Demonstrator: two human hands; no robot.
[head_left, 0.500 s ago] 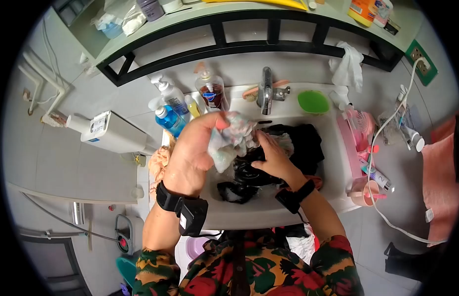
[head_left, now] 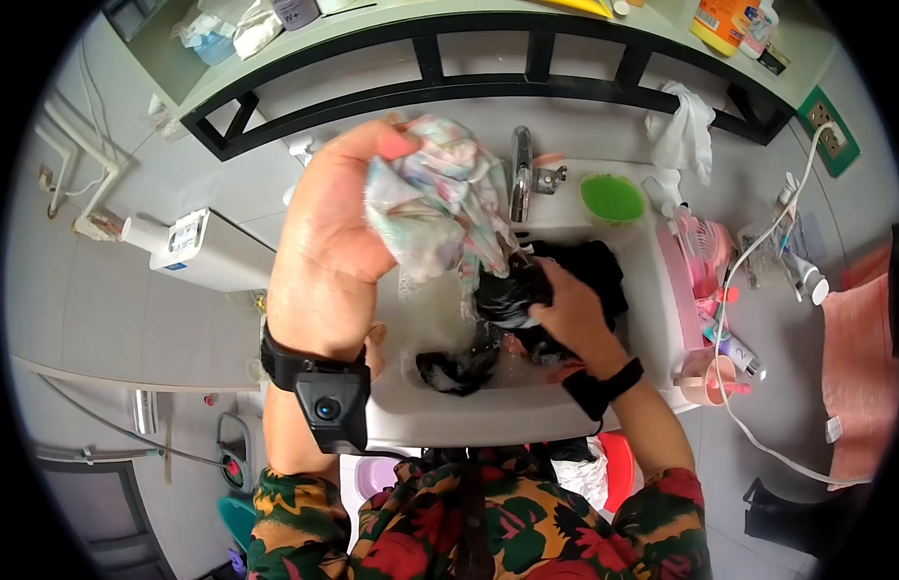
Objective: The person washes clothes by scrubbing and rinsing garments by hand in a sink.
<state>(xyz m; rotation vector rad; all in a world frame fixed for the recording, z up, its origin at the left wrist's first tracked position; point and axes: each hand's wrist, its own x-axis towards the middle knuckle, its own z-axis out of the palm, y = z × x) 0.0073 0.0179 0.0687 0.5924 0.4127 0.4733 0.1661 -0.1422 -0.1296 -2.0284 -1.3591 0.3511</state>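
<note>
My left hand (head_left: 338, 217) is raised over the left side of the sink (head_left: 469, 422), its fingers closed on a wet, pale cloth with a pink and green pattern (head_left: 435, 198). The cloth hangs in folds towards the middle of the basin. Lower and to the right, my right hand (head_left: 577, 311) is closed around a bunched, wet black garment (head_left: 512, 293), fingertips partly hidden in it. More dark fabric (head_left: 596, 275) lies behind that hand. A black piece (head_left: 456, 370) sits in sudsy water at the front left, with some reddish cloth beside it.
A chrome faucet (head_left: 521, 174) stands at the back rim, next to a green soap dish (head_left: 612, 199). Pink baskets and a cup (head_left: 709, 379) line the right side, with a white cable (head_left: 728, 319) hanging there. A black-framed shelf (head_left: 488, 79) runs above.
My left hand has lifted the patterned cloth up and to the left, spreading it out. My right hand has shifted slightly right and now grips the black garment.
</note>
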